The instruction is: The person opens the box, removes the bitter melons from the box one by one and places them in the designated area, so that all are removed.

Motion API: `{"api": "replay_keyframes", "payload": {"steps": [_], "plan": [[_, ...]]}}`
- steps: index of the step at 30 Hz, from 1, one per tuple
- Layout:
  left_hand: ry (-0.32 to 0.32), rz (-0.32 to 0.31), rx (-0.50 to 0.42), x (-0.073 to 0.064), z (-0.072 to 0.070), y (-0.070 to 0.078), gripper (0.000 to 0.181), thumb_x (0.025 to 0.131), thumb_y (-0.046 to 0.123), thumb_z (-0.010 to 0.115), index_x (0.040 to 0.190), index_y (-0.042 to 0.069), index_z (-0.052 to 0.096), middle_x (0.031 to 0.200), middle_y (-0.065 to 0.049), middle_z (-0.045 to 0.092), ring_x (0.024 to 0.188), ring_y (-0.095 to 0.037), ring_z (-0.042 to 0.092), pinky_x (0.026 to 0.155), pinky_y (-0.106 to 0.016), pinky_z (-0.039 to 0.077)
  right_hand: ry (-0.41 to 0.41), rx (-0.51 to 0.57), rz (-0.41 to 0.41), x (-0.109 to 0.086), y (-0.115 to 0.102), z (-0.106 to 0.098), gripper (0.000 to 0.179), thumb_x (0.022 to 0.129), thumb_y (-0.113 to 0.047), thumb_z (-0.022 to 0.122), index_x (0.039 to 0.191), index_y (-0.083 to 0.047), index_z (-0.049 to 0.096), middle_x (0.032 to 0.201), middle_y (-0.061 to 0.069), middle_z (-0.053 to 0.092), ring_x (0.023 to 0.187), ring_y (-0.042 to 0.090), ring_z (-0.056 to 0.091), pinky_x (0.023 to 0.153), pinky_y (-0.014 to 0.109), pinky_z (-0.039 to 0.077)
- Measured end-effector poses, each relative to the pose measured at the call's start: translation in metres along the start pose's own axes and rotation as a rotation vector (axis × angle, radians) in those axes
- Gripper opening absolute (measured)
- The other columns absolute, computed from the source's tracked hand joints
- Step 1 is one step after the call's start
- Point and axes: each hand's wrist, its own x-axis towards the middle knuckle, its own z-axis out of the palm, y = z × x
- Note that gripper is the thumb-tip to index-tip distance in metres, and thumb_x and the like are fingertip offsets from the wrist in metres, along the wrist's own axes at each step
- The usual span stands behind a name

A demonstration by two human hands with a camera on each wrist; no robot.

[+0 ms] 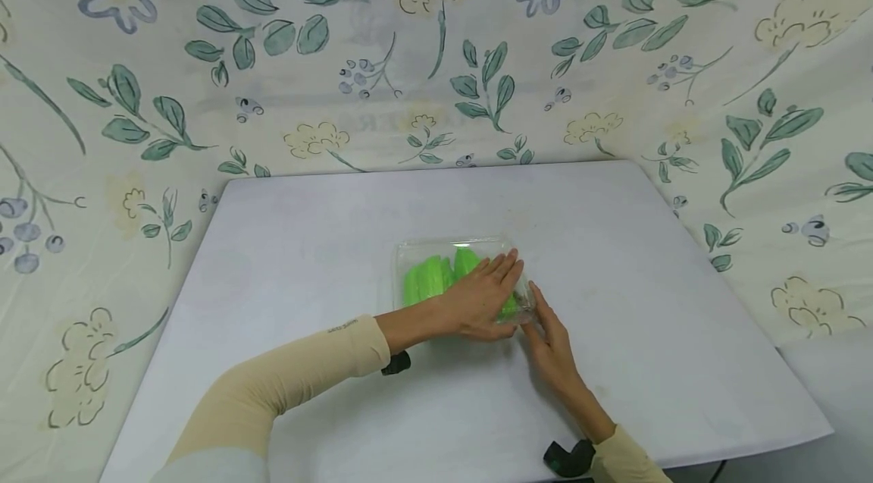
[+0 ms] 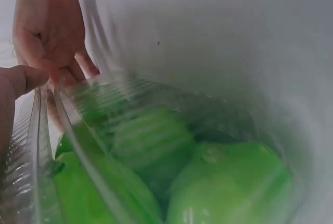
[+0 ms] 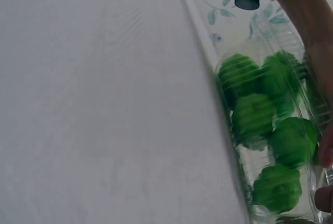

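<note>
A clear plastic container (image 1: 423,244) with a ribbed lid lies on the white table. Several green, rounded, ribbed pieces (image 1: 428,280) show through its walls; in the right wrist view these green pieces (image 3: 253,115) sit in rows. My left hand (image 1: 480,297) lies across the right part of the lid, fingers straight and spread, its thumb (image 2: 23,80) by the rim in the left wrist view. At the near right corner my right hand (image 1: 555,350) holds the container's edge between thumb and fingers. Part of that grip is hidden behind the rim.
The white table (image 1: 307,225) reaches back to a floral cloth (image 1: 382,111) that hangs behind and at both sides. Each wrist wears a black camera; the right one (image 1: 569,459) is close to the table's front edge.
</note>
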Motion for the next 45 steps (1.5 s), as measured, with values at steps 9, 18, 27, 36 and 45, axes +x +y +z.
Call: {"api": "replay_keyframes", "payload": {"steps": [9,18,27,36,45], "plan": [[-0.028,-0.016,0.001,-0.001,-0.003,-0.002,0.096,0.091,0.051,0.06,0.154,-0.005,0.014,0.16,-0.023,0.011,0.147,-0.033,0.016,0.117,-0.043,0.017,-0.027,0.007,0.024,0.001,0.001,-0.004,0.057,0.102,-0.002,0.048,0.155,-0.003,0.026,0.158,0.015,0.025,0.144,0.03,0.024,0.112,0.046,0.023],[-0.047,-0.016,0.029,-0.001,-0.006,-0.001,0.098,0.09,0.053,0.06,0.154,-0.005,0.014,0.16,-0.023,0.011,0.146,-0.034,0.017,0.116,-0.044,0.019,-0.034,0.008,0.045,-0.001,-0.006,-0.004,0.059,0.101,0.001,0.048,0.155,-0.003,0.025,0.158,0.015,0.025,0.144,0.031,0.025,0.112,0.049,0.024],[-0.051,-0.004,0.06,0.001,-0.007,-0.004,0.1,0.089,0.055,0.06,0.154,-0.005,0.014,0.159,-0.024,0.011,0.146,-0.035,0.018,0.116,-0.045,0.02,-0.032,-0.012,0.064,-0.001,-0.043,-0.007,0.058,0.097,0.007,0.049,0.151,0.009,0.025,0.154,0.026,0.027,0.141,0.043,0.027,0.109,0.058,0.025],[-0.06,-0.003,0.079,0.002,-0.01,-0.004,0.099,0.089,0.056,0.061,0.155,-0.004,0.016,0.16,-0.023,0.012,0.146,-0.035,0.018,0.116,-0.045,0.021,-0.011,-0.063,0.035,0.001,-0.007,-0.004,0.061,0.099,-0.001,0.053,0.154,-0.003,0.027,0.157,0.018,0.027,0.144,0.036,0.024,0.113,0.056,0.021],[-0.065,0.003,0.081,0.002,-0.013,-0.006,0.101,0.088,0.057,0.061,0.155,-0.002,0.015,0.16,-0.022,0.01,0.147,-0.035,0.015,0.116,-0.047,0.02,0.026,-0.126,0.034,0.002,-0.007,-0.006,0.061,0.096,-0.004,0.058,0.152,-0.004,0.035,0.153,0.021,0.035,0.145,0.039,0.018,0.111,0.063,0.015]]}}
